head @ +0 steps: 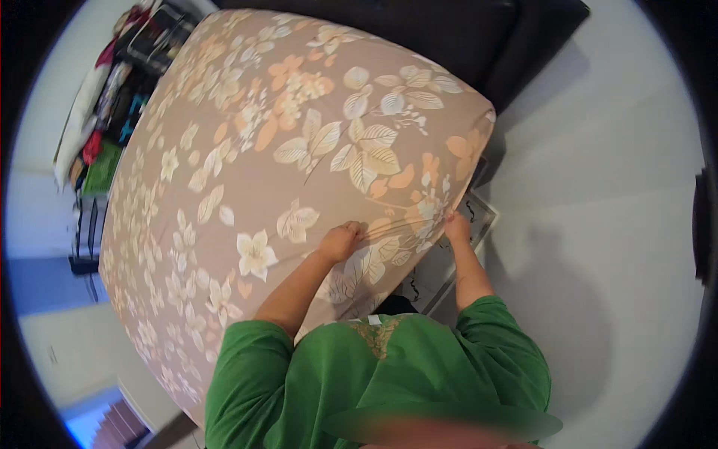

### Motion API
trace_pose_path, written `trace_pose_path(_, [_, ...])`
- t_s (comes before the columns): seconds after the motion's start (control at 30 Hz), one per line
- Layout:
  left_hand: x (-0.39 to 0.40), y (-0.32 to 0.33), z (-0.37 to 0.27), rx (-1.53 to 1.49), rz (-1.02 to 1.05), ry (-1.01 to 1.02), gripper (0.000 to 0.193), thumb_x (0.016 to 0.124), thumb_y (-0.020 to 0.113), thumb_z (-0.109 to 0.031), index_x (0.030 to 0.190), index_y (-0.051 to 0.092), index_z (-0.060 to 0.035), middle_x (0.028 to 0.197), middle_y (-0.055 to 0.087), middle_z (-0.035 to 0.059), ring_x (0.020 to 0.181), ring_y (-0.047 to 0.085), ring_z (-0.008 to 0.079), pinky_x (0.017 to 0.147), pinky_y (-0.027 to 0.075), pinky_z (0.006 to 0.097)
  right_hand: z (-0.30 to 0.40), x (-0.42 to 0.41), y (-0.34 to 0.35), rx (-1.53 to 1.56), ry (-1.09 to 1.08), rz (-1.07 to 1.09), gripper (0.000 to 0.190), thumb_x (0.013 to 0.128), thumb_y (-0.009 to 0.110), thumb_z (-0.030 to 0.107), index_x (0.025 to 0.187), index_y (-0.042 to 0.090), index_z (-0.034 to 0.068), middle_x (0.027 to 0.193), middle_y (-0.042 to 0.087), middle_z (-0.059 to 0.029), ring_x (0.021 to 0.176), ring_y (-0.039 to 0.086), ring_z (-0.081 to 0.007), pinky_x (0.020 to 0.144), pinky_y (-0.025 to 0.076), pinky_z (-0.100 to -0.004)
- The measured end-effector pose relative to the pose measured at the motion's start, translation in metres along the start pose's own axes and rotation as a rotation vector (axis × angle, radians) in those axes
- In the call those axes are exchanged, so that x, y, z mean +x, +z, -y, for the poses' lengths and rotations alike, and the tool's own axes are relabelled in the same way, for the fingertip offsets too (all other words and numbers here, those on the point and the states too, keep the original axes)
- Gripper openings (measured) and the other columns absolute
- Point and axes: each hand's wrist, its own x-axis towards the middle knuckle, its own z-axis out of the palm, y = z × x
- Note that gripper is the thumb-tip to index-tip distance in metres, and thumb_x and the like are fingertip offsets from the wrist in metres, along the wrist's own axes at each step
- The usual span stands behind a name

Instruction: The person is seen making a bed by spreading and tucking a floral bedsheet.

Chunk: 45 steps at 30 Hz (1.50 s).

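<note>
A floral fitted sheet [252, 174], brownish pink with cream and orange flowers, covers a mattress before me. My left hand [343, 241] grips a fold of the sheet on the mattress top, near its front edge. At the right side edge my right hand [458, 225] pinches the sheet's border. Creases run in the fabric between my two hands. The sheet wraps the far right corner of the mattress. What lies under the sheet is hidden.
A dark headboard [449, 33] stands at the far end. To the right is a pale wall [606, 185] with a tiled floor strip [437, 275] beside the bed. Piled clothes and a green basket [102, 168] are at the left. A doorway [106, 421] shows at lower left.
</note>
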Motion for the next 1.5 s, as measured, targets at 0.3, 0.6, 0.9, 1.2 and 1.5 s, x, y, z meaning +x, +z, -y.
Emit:
trace_pose_path(0.3, [-0.232, 0.009, 0.042, 0.184, 0.043, -0.291, 0.054, 0.058, 0.068, -0.036, 0.099, 0.046, -0.0093, 0.103, 0.047, 0.0062, 0.094, 0.048, 0.0275, 0.074, 0.040, 0.0429, 0.115, -0.057, -0.032, -0.141, -0.976, -0.005, 0.044, 0.075, 0.055, 0.032, 0.109, 0.043, 0.008, 0.105, 0.042, -0.0125, 0.096, 0.042, -0.0318, 0.082, 0.033, -0.0416])
trace_pose_path(0.6, [-0.281, 0.054, 0.078, -0.179, 0.056, -0.216, 0.027, 0.071, 0.056, -0.018, 0.094, 0.046, -0.0092, 0.088, 0.053, 0.0113, 0.082, 0.052, 0.0310, 0.069, 0.043, 0.0392, 0.126, -0.116, 0.035, -0.335, -1.047, 0.201, 0.035, 0.068, 0.061, 0.026, 0.093, 0.048, 0.004, 0.093, 0.049, -0.0135, 0.089, 0.044, -0.0338, 0.077, 0.034, -0.0415])
trace_pose_path(0.9, [-0.391, 0.047, 0.117, 0.047, 0.093, -0.030, 0.025, 0.073, 0.053, -0.023, 0.093, 0.046, -0.0091, 0.088, 0.054, 0.0102, 0.082, 0.053, 0.0299, 0.068, 0.043, 0.0385, 0.077, -0.256, 0.113, 0.102, -0.082, -0.002, 0.035, 0.080, 0.047, 0.027, 0.092, 0.047, -0.006, 0.086, 0.053, -0.0279, 0.086, 0.050, -0.0412, 0.075, 0.038, -0.0429])
trace_pose_path(1.2, [-0.455, 0.054, 0.138, -0.057, 0.082, 0.090, 0.024, 0.074, 0.052, -0.028, 0.091, 0.048, -0.0101, 0.087, 0.053, 0.0100, 0.079, 0.054, 0.0294, 0.067, 0.043, 0.0388, 0.095, -0.275, 0.104, -0.321, -0.077, -0.020, 0.023, 0.077, 0.046, 0.014, 0.094, 0.047, -0.001, 0.092, 0.052, -0.0243, 0.086, 0.050, -0.0374, 0.073, 0.040, -0.0408])
trace_pose_path(1.5, [-0.601, 0.078, 0.182, 0.150, -0.052, -0.415, 0.023, 0.070, 0.052, -0.020, 0.092, 0.049, -0.0110, 0.089, 0.052, 0.0080, 0.080, 0.053, 0.0252, 0.069, 0.042, 0.0352, 0.204, -0.385, 0.161, -0.443, -0.712, -0.067, 0.041, 0.075, 0.052, 0.027, 0.111, 0.044, 0.007, 0.115, 0.039, -0.0152, 0.109, 0.034, -0.0307, 0.090, 0.026, -0.0419])
